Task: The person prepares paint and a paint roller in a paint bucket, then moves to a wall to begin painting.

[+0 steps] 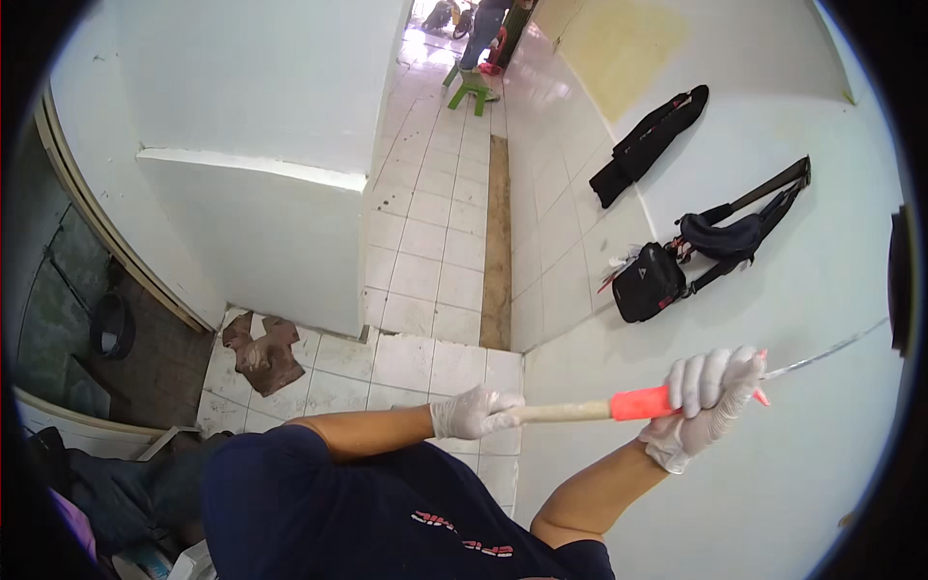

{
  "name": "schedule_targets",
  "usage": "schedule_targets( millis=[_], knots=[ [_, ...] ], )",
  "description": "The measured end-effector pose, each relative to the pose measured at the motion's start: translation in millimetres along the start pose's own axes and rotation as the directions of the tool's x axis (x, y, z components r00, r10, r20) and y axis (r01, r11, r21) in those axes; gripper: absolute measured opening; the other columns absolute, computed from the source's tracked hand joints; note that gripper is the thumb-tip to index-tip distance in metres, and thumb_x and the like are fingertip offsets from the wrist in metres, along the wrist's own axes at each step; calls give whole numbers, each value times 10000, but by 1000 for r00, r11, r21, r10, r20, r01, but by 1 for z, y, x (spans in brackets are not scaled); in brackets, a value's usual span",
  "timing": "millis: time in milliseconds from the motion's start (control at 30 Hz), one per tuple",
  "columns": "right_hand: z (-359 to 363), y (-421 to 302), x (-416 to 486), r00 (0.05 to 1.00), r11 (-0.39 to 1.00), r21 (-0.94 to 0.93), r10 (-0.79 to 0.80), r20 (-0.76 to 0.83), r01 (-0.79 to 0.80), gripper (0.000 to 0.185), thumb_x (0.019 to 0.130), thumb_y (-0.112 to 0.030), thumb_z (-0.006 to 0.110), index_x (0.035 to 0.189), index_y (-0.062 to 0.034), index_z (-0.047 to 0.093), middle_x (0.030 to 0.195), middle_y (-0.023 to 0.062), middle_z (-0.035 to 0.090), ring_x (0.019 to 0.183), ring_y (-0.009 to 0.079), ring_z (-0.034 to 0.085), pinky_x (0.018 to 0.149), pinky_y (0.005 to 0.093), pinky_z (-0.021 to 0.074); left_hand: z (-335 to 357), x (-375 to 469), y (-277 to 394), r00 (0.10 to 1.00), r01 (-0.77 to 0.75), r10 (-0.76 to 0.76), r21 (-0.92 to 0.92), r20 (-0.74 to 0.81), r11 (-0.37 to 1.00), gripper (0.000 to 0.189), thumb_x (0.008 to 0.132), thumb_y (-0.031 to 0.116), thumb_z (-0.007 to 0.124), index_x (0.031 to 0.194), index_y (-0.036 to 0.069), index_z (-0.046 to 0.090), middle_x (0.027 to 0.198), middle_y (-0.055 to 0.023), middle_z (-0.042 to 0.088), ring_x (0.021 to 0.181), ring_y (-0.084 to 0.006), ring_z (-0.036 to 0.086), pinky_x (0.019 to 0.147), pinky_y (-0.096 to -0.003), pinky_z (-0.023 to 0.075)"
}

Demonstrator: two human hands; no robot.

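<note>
My left hand (pixel 476 413), in a thin white glove, grips the lower end of a pale wooden stick (pixel 569 412). My right hand (pixel 707 395), gloved too, is wrapped around a bright red-pink plastic handle (pixel 638 403) fitted over the stick's upper end. Its fingers cover part of that handle. From beyond this hand a thin metal rod (pixel 819 357) runs up and right in front of the white wall (pixel 725 500). It reaches toward a dark object (pixel 899 279) at the right rim; whether the two are joined I cannot tell.
A black bag (pixel 649 283) and a dark garment (pixel 649 145) hang on the right wall. A stained brown cloth (pixel 264 353) lies on the tiled floor (pixel 409 243). Left is a doorway with a dark bucket (pixel 112 326). A person (pixel 484 36) stands near a green stool (pixel 471 94).
</note>
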State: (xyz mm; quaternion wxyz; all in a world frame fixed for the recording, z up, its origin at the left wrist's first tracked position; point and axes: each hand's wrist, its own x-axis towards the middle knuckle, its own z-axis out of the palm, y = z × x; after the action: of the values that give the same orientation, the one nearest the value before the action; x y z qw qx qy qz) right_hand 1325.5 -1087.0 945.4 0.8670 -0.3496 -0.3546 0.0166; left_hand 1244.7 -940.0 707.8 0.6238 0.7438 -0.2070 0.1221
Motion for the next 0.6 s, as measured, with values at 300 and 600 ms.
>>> schedule_targets(
  millis=[300,600],
  knots=[
    [-19,29,3,998,997,-45,55,11,-55,215,957,-318,514,863,-138,444,602,-35,372,475,64,377,440,221,347,-3,1,-32,993,120,-121,-74,-5,990,335,946,352,464,930,52,612,633,-89,518,590,-216,543,582,-342,446],
    [-57,27,4,883,906,-419,-146,-446,-62,178,934,-280,566,931,-127,476,596,-13,415,451,98,419,409,256,374,45,37,-39,970,0,25,105,-241,994,308,809,232,649,1068,70,611,837,-134,663,737,-294,650,651,-367,507]
  ],
)
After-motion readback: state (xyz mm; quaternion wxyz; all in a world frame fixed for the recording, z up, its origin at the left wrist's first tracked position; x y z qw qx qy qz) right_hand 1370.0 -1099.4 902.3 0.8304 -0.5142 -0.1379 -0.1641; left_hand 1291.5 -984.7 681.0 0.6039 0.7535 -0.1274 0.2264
